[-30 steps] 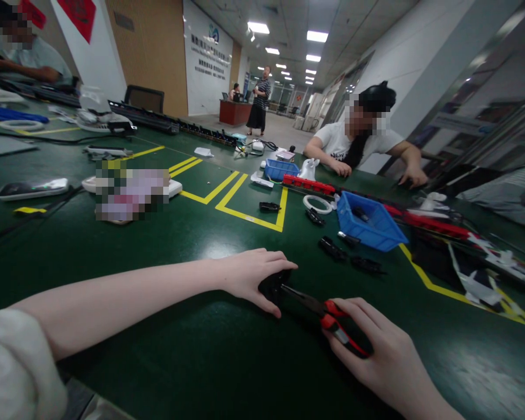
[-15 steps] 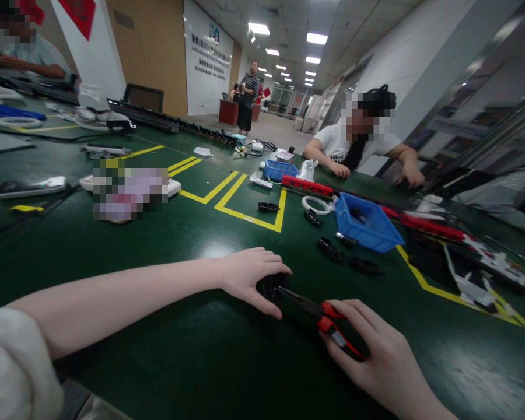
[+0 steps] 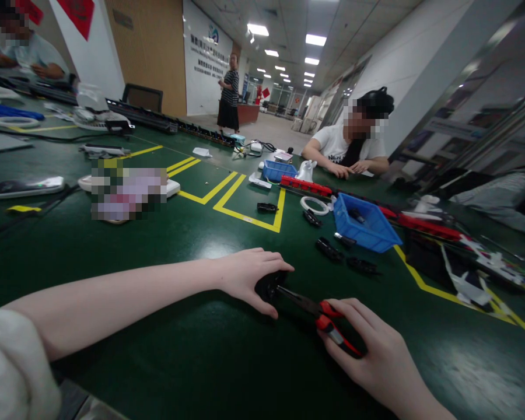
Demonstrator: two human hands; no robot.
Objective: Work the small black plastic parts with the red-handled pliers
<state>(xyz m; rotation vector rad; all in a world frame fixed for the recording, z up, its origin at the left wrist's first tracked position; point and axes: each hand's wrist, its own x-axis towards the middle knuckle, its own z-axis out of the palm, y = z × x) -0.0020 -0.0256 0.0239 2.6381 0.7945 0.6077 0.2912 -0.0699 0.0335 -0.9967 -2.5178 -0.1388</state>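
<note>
My left hand (image 3: 254, 276) is curled around a small black part (image 3: 268, 287) low over the green tabletop, thumb on the near side and fingers on the far side. What kind of part it is I cannot make out. My right hand (image 3: 367, 350) grips red-and-black needle-nose pliers (image 3: 330, 326) by the handles. The pliers point left, and their jaw tips touch the black part or sit just in it. Beyond my hands lie several loose black parts, among them one (image 3: 329, 249) near the blue bin.
A blue bin (image 3: 367, 224) with a black piece in it stands right of centre. White ring (image 3: 314, 205), red strip (image 3: 306, 185) and smaller blue tray (image 3: 280, 170) lie farther back. A phone (image 3: 28, 186) rests left. A co-worker (image 3: 347, 146) sits across the table (image 3: 192, 361).
My hands and the pliers stay almost where they were. Across the table, the co-worker has brought both hands together. A standing person in the background has shifted left.
</note>
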